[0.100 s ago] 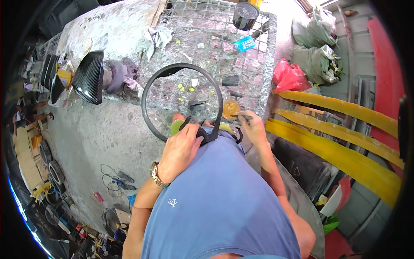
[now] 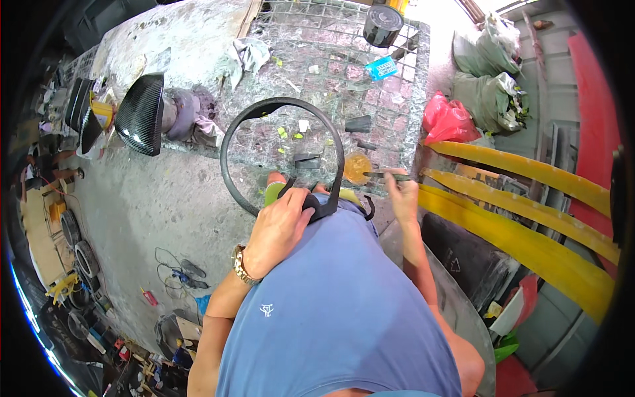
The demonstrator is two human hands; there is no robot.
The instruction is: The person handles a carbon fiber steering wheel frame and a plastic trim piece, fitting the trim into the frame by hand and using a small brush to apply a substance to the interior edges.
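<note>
My left hand [image 2: 283, 220] is closed on the hub of a black steering wheel [image 2: 266, 109], held upright against my blue shirt over the near edge of the worktable. A metal-band watch is on that wrist. My right hand [image 2: 401, 192] pinches a slim dark stick-like tool [image 2: 389, 176]. Its left end reaches the rim of a small clear cup of amber liquid [image 2: 358, 167], just right of the wheel. Whether that end has bristles is too small to tell. Dark flat pieces [image 2: 307, 161] and yellow-green scraps [image 2: 297, 135] lie on the table, seen through the wheel's ring.
A mesh-marked, stained worktable [image 2: 311, 40] bears a black can [image 2: 382, 26], a blue packet [image 2: 381, 68] and a crumpled cloth [image 2: 251, 56]. Glossy carbon-patterned parts [image 2: 141, 116] stand at left. Long yellow strips [image 2: 516, 228] and a red bag [image 2: 450, 119] are at right.
My right hand has moved slightly right, showing more of the stick-like tool beside the cup. The left hand keeps its hold on the wheel. The whole view has shifted a little.
</note>
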